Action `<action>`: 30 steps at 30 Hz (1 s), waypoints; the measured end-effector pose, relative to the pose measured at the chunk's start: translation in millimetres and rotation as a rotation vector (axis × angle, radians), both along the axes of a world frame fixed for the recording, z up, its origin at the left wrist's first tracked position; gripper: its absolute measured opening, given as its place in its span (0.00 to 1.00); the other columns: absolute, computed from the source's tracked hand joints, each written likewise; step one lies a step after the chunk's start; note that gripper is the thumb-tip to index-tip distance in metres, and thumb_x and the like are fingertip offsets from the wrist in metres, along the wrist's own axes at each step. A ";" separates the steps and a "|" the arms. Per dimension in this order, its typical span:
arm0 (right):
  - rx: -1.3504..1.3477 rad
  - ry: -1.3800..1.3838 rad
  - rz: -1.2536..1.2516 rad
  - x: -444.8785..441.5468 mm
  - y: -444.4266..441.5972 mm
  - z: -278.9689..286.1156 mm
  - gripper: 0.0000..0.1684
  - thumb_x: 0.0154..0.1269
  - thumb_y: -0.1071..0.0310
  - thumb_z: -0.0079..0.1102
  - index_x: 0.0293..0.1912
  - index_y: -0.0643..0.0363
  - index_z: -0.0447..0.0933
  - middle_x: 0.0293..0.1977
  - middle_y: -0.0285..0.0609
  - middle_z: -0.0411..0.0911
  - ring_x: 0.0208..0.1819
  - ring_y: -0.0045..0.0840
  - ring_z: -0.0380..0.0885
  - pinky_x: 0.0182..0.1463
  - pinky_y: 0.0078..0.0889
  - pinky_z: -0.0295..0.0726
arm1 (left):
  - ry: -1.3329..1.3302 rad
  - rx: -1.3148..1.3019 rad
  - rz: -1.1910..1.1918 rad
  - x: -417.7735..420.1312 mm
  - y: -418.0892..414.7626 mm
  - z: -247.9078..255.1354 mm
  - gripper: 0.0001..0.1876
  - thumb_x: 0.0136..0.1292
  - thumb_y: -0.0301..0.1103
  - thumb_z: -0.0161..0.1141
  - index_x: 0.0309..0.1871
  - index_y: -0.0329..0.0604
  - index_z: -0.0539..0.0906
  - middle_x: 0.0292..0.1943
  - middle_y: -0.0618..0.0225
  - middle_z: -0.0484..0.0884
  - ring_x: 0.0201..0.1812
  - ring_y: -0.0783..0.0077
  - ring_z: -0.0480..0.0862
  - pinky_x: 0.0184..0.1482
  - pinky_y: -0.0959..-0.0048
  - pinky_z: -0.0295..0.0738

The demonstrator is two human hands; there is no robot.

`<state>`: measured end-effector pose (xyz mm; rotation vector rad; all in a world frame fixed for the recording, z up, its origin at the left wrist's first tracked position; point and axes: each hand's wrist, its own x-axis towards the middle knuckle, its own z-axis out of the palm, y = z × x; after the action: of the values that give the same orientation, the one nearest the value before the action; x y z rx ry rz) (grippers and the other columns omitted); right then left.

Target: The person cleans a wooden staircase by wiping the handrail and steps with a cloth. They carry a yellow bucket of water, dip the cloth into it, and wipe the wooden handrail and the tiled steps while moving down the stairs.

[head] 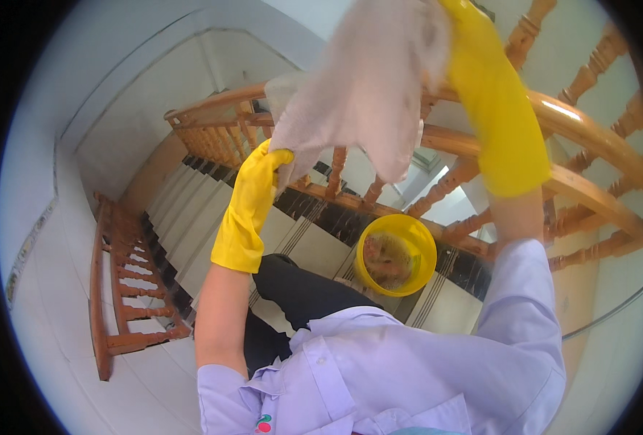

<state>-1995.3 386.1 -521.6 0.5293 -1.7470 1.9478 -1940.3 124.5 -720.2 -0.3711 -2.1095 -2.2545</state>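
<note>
A pale pinkish cloth (354,103), blurred in places, hangs spread between my two yellow rubber gloves, in front of the wooden handrail. My left hand (269,163) pinches the cloth's lower left corner between thumb and fingers. My right hand (454,22) is raised at the top edge beside the cloth's upper part; its fingers are cut off or blurred, so its grip cannot be made out. Below the cloth, a yellow bucket (433,255) with foamy, brownish water (389,263) stands on the stairs close to the balusters.
A curved wooden handrail (582,117) with turned balusters (337,171) runs across the view. Tiled stairs (191,190) with dark edging descend at the left. A second wooden railing (101,304) stands along the white tiled wall (55,261). My dark-trousered leg (310,293) is beside the bucket.
</note>
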 end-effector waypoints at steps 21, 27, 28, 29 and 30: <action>0.277 -0.833 0.500 54.2 36.1 -192.6 0.27 0.66 0.51 0.65 0.55 0.62 0.78 0.48 0.42 0.80 0.46 0.24 0.77 0.51 0.30 0.77 | -0.283 0.201 -0.223 40.0 75.2 -14.3 0.18 0.69 0.37 0.61 0.59 0.41 0.79 0.55 0.69 0.79 0.56 0.75 0.77 0.60 0.77 0.70; 0.190 -0.661 0.352 62.1 22.8 -180.2 0.15 0.62 0.57 0.70 0.42 0.58 0.84 0.33 0.33 0.82 0.31 0.16 0.76 0.32 0.20 0.75 | -0.295 -0.003 -0.101 42.8 49.1 2.7 0.17 0.68 0.40 0.63 0.52 0.38 0.83 0.45 0.69 0.84 0.47 0.78 0.80 0.52 0.79 0.73; 0.237 -0.653 0.281 68.3 18.1 -169.4 0.15 0.62 0.57 0.70 0.42 0.58 0.84 0.33 0.33 0.82 0.30 0.16 0.76 0.29 0.19 0.73 | -0.260 -0.059 -0.080 41.3 42.1 1.0 0.16 0.69 0.41 0.62 0.51 0.38 0.83 0.43 0.69 0.85 0.43 0.79 0.81 0.48 0.80 0.74; 0.283 -0.645 0.211 75.1 12.0 -157.9 0.15 0.62 0.58 0.70 0.42 0.58 0.85 0.32 0.33 0.82 0.29 0.15 0.76 0.27 0.19 0.72 | -0.225 -0.115 -0.059 40.2 37.9 -0.1 0.16 0.69 0.42 0.61 0.50 0.38 0.84 0.40 0.70 0.85 0.40 0.81 0.81 0.44 0.81 0.75; 0.328 -0.635 0.137 78.8 8.5 -152.1 0.15 0.62 0.58 0.70 0.42 0.58 0.85 0.32 0.33 0.82 0.29 0.15 0.76 0.25 0.18 0.70 | -0.213 -0.100 -0.053 39.9 36.9 1.0 0.17 0.69 0.43 0.61 0.49 0.37 0.84 0.40 0.69 0.85 0.40 0.80 0.81 0.44 0.81 0.74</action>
<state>-1916.4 394.6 -673.8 0.1306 -2.5063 2.0761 -1900.4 161.5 -719.2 -0.2000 -2.3476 -2.3167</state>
